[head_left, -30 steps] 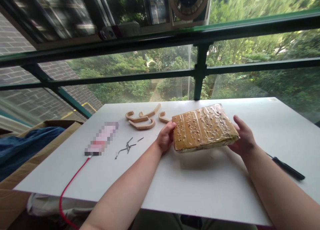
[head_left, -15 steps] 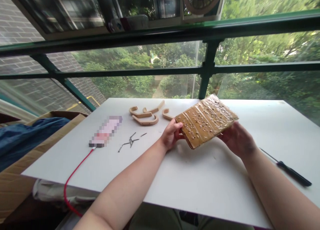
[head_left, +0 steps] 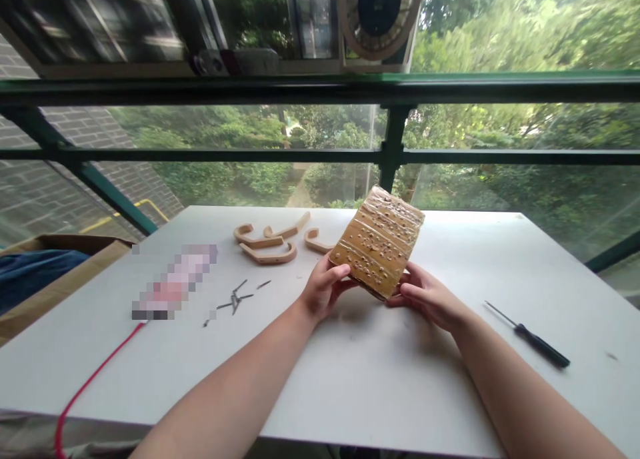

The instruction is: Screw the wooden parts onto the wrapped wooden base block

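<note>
A brown cardboard block (head_left: 379, 241) wrapped in clear tape and peppered with small holes is lifted off the white table (head_left: 350, 372), tilted with its narrow end toward me. My left hand (head_left: 324, 288) grips its lower left corner, fingers curled under it. My right hand (head_left: 426, 296) supports its lower right corner from below. Several curved wooden hooks (head_left: 267, 241) lie just left of the block. A few small screws (head_left: 236, 299) are scattered in front of the hooks.
A black-handled screwdriver (head_left: 532, 336) lies on the table to the right. A blurred-out pink object (head_left: 173, 282) with a red cable (head_left: 90, 382) sits at the left. A cardboard box with blue cloth (head_left: 30, 272) stands beside the table's left edge. Green railing and glass run behind.
The block has been turned from lying wide across both hands to standing tilted with its short end down. Both hands have shifted closer together at its lower corners.
</note>
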The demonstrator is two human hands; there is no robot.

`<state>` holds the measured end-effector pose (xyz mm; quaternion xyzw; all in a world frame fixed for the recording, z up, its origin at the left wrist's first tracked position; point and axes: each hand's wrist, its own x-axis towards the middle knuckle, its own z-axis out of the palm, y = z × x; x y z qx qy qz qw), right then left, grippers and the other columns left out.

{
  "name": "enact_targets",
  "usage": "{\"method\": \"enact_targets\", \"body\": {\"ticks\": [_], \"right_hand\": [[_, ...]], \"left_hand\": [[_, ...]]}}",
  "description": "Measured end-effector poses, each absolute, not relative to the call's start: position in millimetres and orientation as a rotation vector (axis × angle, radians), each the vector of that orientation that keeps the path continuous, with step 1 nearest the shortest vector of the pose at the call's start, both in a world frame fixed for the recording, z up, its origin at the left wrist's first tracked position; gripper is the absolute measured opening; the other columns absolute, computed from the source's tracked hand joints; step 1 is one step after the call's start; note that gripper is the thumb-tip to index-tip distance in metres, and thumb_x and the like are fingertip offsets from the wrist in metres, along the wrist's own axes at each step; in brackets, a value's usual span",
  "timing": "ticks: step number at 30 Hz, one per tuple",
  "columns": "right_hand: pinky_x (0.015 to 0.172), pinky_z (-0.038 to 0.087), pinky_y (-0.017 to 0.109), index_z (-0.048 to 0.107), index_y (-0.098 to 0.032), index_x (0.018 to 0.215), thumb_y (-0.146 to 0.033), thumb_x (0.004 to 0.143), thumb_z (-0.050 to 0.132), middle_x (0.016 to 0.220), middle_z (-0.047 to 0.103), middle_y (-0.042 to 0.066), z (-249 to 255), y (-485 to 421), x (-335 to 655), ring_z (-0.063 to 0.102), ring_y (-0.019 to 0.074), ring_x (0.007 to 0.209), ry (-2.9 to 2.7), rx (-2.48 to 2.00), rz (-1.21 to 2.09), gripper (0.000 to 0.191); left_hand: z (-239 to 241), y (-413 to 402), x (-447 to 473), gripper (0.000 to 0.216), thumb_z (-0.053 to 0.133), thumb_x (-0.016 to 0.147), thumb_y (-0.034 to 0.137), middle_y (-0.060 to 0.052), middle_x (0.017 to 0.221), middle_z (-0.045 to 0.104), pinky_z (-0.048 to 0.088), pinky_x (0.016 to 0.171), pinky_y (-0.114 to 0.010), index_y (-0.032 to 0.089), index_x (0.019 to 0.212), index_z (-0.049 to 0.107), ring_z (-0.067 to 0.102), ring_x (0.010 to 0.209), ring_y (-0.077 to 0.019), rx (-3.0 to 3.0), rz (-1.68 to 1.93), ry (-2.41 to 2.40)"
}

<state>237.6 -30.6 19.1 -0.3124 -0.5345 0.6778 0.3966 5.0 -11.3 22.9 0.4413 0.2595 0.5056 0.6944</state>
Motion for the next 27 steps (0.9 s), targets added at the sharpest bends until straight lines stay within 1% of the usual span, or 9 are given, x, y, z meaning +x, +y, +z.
{"method": "enact_targets", "body": {"ticks": [4, 7, 9, 11, 14, 18, 20, 23, 27], "right_hand": [[0.081, 0.053, 0.042, 0.047, -0.026, 0.130, -0.033, 0.081, 0.067, 0.131, 0.056, 0.012, 20, -31, 233, 0.056, 0.0297, 0.113, -1.341, -0.803, 1.592, 0.054], [0.088, 0.051, 0.043, 0.051, -0.025, 0.128, -0.033, 0.081, 0.065, 0.131, 0.056, 0.010, 22, -30, 235, 0.055, 0.0291, 0.115, -1.294, -0.776, 1.523, 0.050], [0.092, 0.048, 0.043, 0.052, -0.025, 0.128, -0.033, 0.081, 0.064, 0.132, 0.056, 0.009, 25, -30, 238, 0.054, 0.0289, 0.117, -1.256, -0.737, 1.508, 0.050], [0.089, 0.050, 0.043, 0.051, -0.025, 0.130, -0.034, 0.081, 0.062, 0.132, 0.056, 0.008, 28, -30, 242, 0.055, 0.0289, 0.115, -1.212, -0.725, 1.501, 0.051], [0.083, 0.052, 0.043, 0.051, -0.025, 0.132, -0.037, 0.083, 0.056, 0.129, 0.058, 0.007, 32, -29, 249, 0.058, 0.0287, 0.110, -1.131, -0.753, 1.487, 0.050], [0.083, 0.050, 0.041, 0.058, -0.021, 0.126, -0.038, 0.082, 0.052, 0.120, 0.064, 0.008, 30, -25, 257, 0.058, 0.0287, 0.108, -1.073, -0.800, 1.446, 0.048], [0.085, 0.049, 0.040, 0.061, -0.019, 0.122, -0.040, 0.081, 0.050, 0.115, 0.067, 0.008, 27, -22, 261, 0.060, 0.0286, 0.105, -1.054, -0.805, 1.445, 0.047], [0.086, 0.048, 0.039, 0.066, -0.014, 0.115, -0.040, 0.080, 0.049, 0.108, 0.069, 0.009, 23, -19, 268, 0.062, 0.0284, 0.099, -1.098, -0.850, 1.500, 0.047], [0.079, 0.048, 0.035, 0.069, -0.013, 0.109, -0.039, 0.078, 0.052, 0.100, 0.070, 0.008, 21, -17, 274, 0.063, 0.0265, 0.091, -1.252, -0.979, 1.493, 0.044]], "left_hand": [[22, -12, 5, 0.066, 0.072, 0.070, 0.024, -0.011, 0.133, 0.054, 0.049, 0.094, -0.045, 0.024, 0.130, 0.046, 0.053, 0.120, -0.0310, 1.016, 1.109, 0.533], [20, -10, 4, 0.071, 0.075, 0.068, 0.043, -0.011, 0.135, 0.052, 0.048, 0.093, -0.046, 0.025, 0.130, 0.045, 0.052, 0.120, -0.0324, 1.014, 1.112, 0.491], [18, -8, 1, 0.074, 0.060, 0.070, 0.068, -0.014, 0.130, 0.056, 0.050, 0.087, -0.047, 0.023, 0.127, 0.049, 0.055, 0.117, -0.0339, 0.992, 1.113, 0.454], [16, -4, -1, 0.082, 0.042, 0.070, 0.082, -0.015, 0.120, 0.062, 0.052, 0.082, -0.047, 0.021, 0.124, 0.051, 0.059, 0.111, -0.0342, 0.982, 1.105, 0.449], [12, 2, -5, 0.090, 0.031, 0.067, 0.088, -0.014, 0.105, 0.068, 0.054, 0.073, -0.046, 0.023, 0.126, 0.051, 0.064, 0.099, -0.0332, 1.002, 1.071, 0.493], [5, 12, -9, 0.096, 0.025, 0.067, 0.089, -0.016, 0.106, 0.068, 0.055, 0.065, -0.042, 0.018, 0.121, 0.057, 0.066, 0.092, -0.0324, 1.049, 1.096, 0.646], [6, 16, -9, 0.093, 0.023, 0.071, 0.086, -0.017, 0.113, 0.066, 0.055, 0.070, -0.042, 0.015, 0.119, 0.059, 0.064, 0.100, -0.0325, 1.035, 1.219, 0.714], [13, 15, -6, 0.088, 0.026, 0.075, 0.083, -0.016, 0.129, 0.058, 0.050, 0.091, -0.045, 0.016, 0.122, 0.058, 0.054, 0.119, -0.0322, 0.987, 1.405, 0.675], [23, 5, 0, 0.087, 0.035, 0.074, 0.082, -0.015, 0.137, 0.051, 0.039, 0.105, -0.050, 0.016, 0.127, 0.055, 0.043, 0.130, -0.0345, 1.048, 1.340, 0.577]]}}
